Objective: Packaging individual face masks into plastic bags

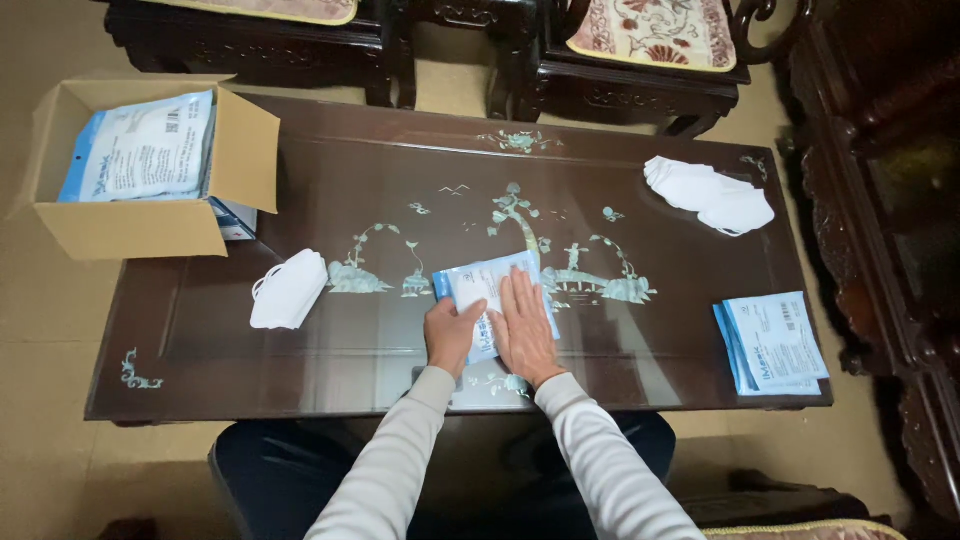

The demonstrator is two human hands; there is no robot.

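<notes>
While you sit at the dark inlaid table [300, 350]:
Packet: 1 blue-and-white flat packet [480, 283] lies at the table's near middle.
Left hand: your left hand [452, 335] grips the packet's near left edge.
Right hand: your right hand [522, 330] presses flat on it, fingers spread.
Nearby: 1 white mask [288, 290] left; cardboard box [130, 228] far left.

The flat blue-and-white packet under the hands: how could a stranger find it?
Start at the long dark inlaid table. Near its front edge, mid-table, lies the flat blue-and-white packet. Unlike the packet stack at the right corner, both hands, left hand and right hand, press it.
</notes>
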